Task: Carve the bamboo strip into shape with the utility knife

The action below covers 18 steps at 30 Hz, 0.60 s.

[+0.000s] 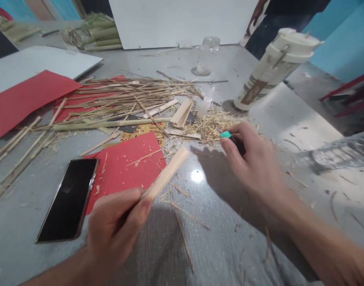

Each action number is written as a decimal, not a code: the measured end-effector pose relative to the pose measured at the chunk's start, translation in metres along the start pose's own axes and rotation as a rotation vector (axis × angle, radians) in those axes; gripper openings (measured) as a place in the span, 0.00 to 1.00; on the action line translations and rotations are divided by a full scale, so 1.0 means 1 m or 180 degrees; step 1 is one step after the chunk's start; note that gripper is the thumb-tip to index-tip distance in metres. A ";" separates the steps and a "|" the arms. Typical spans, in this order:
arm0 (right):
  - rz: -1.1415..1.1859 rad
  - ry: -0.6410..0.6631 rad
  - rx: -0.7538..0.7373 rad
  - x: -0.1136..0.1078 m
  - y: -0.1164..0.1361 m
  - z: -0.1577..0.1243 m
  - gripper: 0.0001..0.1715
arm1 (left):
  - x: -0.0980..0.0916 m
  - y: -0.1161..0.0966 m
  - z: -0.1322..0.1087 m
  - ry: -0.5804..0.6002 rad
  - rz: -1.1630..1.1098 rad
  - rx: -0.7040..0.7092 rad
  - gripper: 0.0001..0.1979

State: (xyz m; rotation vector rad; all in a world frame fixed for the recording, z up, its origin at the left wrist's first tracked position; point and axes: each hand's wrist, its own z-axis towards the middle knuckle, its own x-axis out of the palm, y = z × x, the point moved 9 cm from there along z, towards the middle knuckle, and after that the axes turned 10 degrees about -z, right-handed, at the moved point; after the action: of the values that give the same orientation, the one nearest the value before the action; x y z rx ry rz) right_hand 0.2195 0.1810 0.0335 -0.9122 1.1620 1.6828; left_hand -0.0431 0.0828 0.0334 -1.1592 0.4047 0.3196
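My left hand [119,222] is closed on the lower end of a pale, flat strip of split stalk [170,169], which slants up and away to the right over the red card [131,159] and the table. My right hand [253,159] is wrapped round a small tool with a black and green handle [226,134]. Its thin tip points left, too blurred to make out, near a heap of straw shavings [217,123]. Hand and strip are apart on the right side. Beyond lie a folded pale strip [182,113] and a bundle of thin dry stalks [134,91].
A black phone [67,198] lies left of the red card. A white flask [274,67] stands at the back right, with a clear plastic bottle [343,153] lying nearer. A small translucent bottle [204,106] is by the shavings. Someone in dark clothes [289,20] stands behind.
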 end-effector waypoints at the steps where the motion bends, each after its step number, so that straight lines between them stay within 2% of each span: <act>1: 0.0137 -0.0020 -0.0168 -0.002 0.011 -0.005 0.11 | 0.000 0.004 0.002 -0.0052 -0.0120 -0.0048 0.23; 5: 0.0603 0.0560 -0.0834 0.012 0.063 -0.037 0.09 | 0.006 0.010 0.009 -0.0015 -0.0140 -0.0054 0.23; 8: 0.0748 0.0782 -0.1102 0.017 0.085 -0.054 0.11 | 0.010 0.006 0.009 0.0055 -0.0161 -0.0034 0.22; 12: 0.0705 0.0961 -0.1200 0.022 0.087 -0.058 0.16 | 0.011 -0.002 0.006 0.0105 -0.0256 0.0146 0.20; 18: 0.0301 0.0934 -0.1125 0.026 0.076 -0.052 0.18 | 0.014 0.002 0.006 0.0187 -0.0066 0.0090 0.20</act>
State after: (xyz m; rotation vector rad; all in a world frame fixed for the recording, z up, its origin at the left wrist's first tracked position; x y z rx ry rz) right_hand 0.1441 0.1243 0.0184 -1.3795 1.1275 1.9141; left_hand -0.0311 0.0895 0.0273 -1.1462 0.4471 0.2613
